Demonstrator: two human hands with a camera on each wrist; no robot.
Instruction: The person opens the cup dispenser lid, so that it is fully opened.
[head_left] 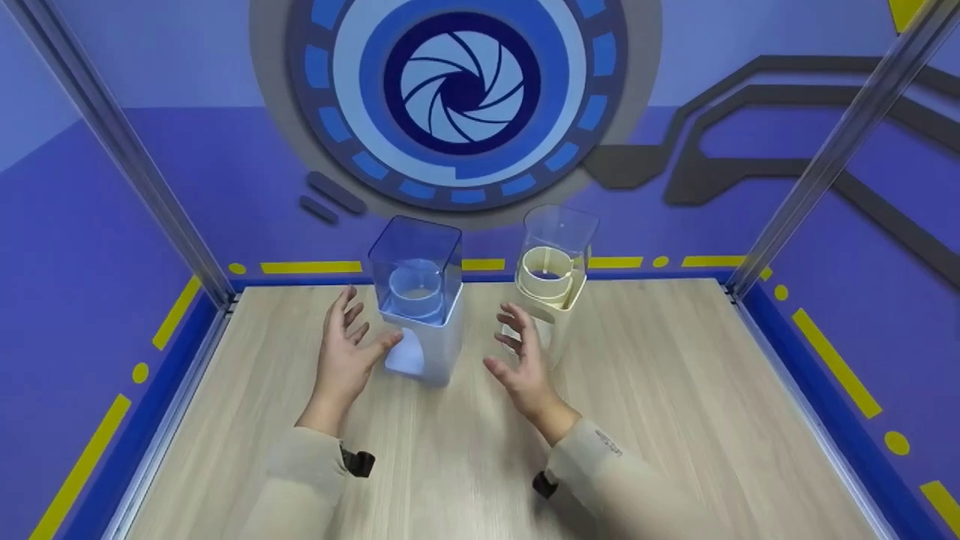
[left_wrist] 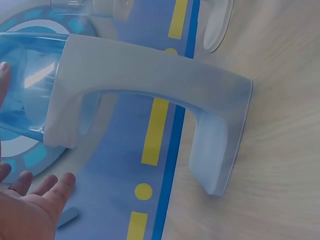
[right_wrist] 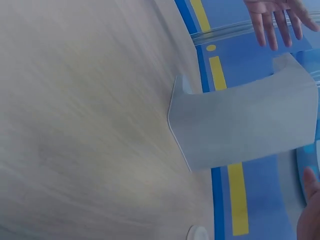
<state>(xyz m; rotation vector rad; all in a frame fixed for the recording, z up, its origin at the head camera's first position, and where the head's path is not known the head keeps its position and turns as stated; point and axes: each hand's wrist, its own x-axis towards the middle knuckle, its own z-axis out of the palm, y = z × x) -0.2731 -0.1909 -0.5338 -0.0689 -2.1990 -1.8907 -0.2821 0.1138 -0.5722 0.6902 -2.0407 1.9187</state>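
Head view: white plastic dispenser with a transparent blue square hopper (head_left: pixel 420 301) stands on the pale wood-grain tabletop (head_left: pixel 675 420), left of a cream dispenser with clear hopper (head_left: pixel 551 291). I see left hand (head_left: pixel 345 360) and right hand (head_left: pixel 529 367) apart, fingers spread, grasping nothing; whether a thumb touches, I cannot tell. Left wrist alone shows the white body's arched profile. Right wrist crops the hopper, leaving just a sliver of right hand.

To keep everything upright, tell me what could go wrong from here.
The blue dispenser stands between the left grip and right grip, neither closed around it, so a bump near its clear top might tip it. The right grip overlaps the cream dispenser in the head view; a sideways swing could knock it.
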